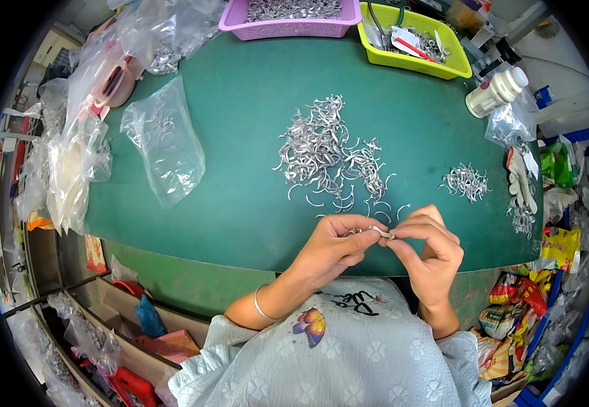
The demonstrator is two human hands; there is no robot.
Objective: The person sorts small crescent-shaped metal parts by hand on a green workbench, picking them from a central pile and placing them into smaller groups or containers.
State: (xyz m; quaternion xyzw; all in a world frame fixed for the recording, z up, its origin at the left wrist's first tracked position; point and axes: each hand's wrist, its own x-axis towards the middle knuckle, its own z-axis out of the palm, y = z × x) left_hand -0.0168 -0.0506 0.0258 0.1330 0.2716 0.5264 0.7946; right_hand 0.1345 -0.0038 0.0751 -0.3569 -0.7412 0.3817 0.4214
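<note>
Close to the table's near edge, my left hand (335,245) and my right hand (430,245) meet over a small curved silver metal piece (381,233). Thumb and fingers of each hand pinch one end of it. Another bit of silver metal (353,232) shows between the left fingers, partly hidden. Just beyond my hands spreads a large loose pile of similar curved silver pieces (318,146), with several strays at its near side. A smaller pile (465,182) of silver pieces lies to the right.
On the green tabletop (240,122) lies a clear plastic bag (165,146) at left. A purple basket (291,28) and a yellow-green basket (413,62) of metal parts stand at the back. A white bottle (497,91) and a glove (520,180) sit along the right edge.
</note>
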